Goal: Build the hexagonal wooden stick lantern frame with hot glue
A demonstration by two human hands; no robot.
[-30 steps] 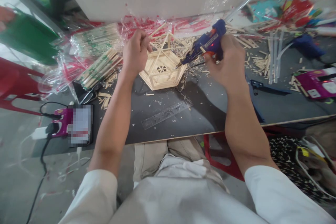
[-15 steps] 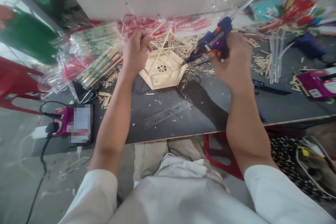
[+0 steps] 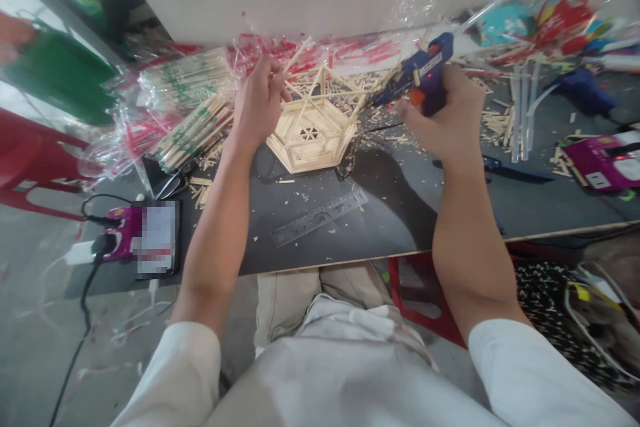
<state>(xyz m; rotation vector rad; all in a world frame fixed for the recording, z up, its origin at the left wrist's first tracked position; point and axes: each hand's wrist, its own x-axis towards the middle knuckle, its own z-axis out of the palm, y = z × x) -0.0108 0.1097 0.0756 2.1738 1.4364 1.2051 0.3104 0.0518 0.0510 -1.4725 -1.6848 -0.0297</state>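
Note:
A hexagonal frame of pale wooden sticks [image 3: 313, 153] rests on the dark table, with crossed sticks rising above its open top. At its left side, my left hand [image 3: 260, 100] is closed, and a thin wooden stick [image 3: 300, 55] juts up and to the right from the fingertips. Part of the grip is hidden by the fingers. My right hand [image 3: 447, 113] grips a blue hot glue gun [image 3: 423, 73] with an orange trigger and a lit red light. Its nozzle points down and left, close to the frame's upper right edge.
A clear ruler [image 3: 320, 217] lies in front of the frame. Bundled sticks [image 3: 195, 130] lie left, with a phone [image 3: 157, 237] nearer. Glue sticks [image 3: 523, 113], another blue glue gun [image 3: 585, 90], a dark-bladed tool [image 3: 520, 170] and a purple power strip [image 3: 607, 160] are right.
My right hand has moved the glue gun slightly up and to the right, so its nozzle has gone from inside the frame to its upper right edge. My left hand stays almost still.

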